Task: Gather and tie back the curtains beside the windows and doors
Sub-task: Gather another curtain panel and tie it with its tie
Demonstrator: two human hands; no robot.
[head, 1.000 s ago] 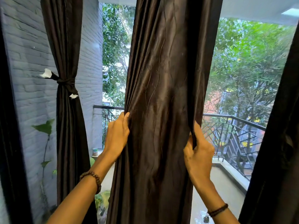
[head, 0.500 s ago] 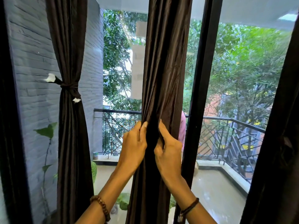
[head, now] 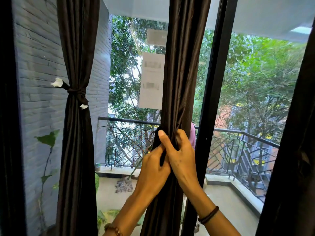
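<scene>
Curtain (head: 179, 82) bunched just left of the frame (head: 213, 82); left hand (head: 152, 171) and right hand (head: 181, 159) both clench it, touching each other.

Left hand (head: 153, 169): wrist carries my beaded bracelet (head: 113, 229) of round brown beads in a single row. Right hand (head: 180, 160): wrist carries my cord bracelet (head: 210, 215), dark, two thin strands; small metallic charm (head: 196, 227) below it, detail unclear. Both forearms bare.
</scene>
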